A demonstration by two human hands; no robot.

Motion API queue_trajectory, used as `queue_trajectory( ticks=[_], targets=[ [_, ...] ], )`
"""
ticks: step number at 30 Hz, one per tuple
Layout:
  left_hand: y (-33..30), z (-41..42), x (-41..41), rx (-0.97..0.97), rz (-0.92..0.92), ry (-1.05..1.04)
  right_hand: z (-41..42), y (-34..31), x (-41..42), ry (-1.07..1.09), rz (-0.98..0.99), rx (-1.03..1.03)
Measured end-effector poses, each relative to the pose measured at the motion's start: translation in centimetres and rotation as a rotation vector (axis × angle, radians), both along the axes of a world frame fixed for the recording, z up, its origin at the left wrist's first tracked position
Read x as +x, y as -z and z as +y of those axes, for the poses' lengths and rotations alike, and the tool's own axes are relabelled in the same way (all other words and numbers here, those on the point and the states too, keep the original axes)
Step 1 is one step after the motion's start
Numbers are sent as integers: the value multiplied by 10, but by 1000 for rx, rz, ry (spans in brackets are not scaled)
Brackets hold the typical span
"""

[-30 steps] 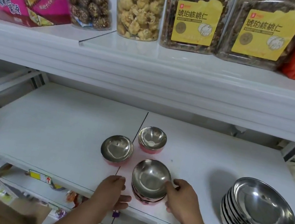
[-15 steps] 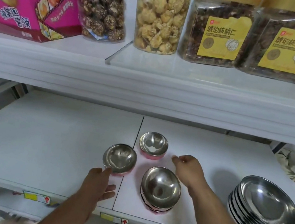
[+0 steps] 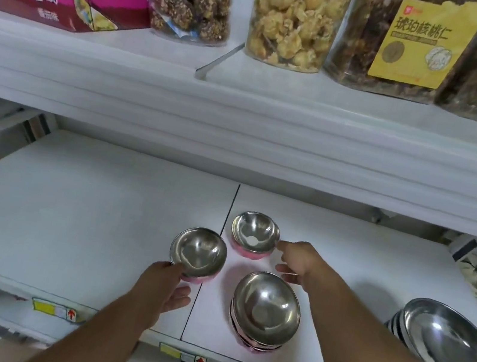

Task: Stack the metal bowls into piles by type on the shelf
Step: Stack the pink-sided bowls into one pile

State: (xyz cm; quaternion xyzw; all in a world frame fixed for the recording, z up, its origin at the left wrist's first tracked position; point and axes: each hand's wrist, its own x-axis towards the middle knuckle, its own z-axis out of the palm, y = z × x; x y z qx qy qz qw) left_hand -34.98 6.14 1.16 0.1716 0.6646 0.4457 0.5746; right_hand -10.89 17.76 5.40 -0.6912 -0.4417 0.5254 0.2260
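Hands [image 3: 162,288] touching round shiny steel, pink-sided bowls [image 3: 198,253].

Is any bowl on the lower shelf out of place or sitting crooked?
Two small pink-bottomed bowls, the left one and the rear one, sit loose, not on the matching pile. That pile tilts slightly. The large bowl stack looks tidy.

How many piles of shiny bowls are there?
2. A pile of small pink-bottomed metal bowls sits near the front; a pile of wide steel bowls sits far right. Two small bowls stand single.
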Motion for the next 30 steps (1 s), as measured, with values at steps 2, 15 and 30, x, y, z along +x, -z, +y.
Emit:
queue_trajectory(
  ticks=[2, 15, 30],
  targets=[
    [4, 4, -2, 7, -12, -13, 7, 4, -4, -21, 22, -38],
    [14, 17, -11, -17, -6, -131, 34, 32, -17, 31, 193, -111],
    [-90, 16, 12, 194, 274, 214, -61, -59, 60, 361, 291, 239]
  ],
)
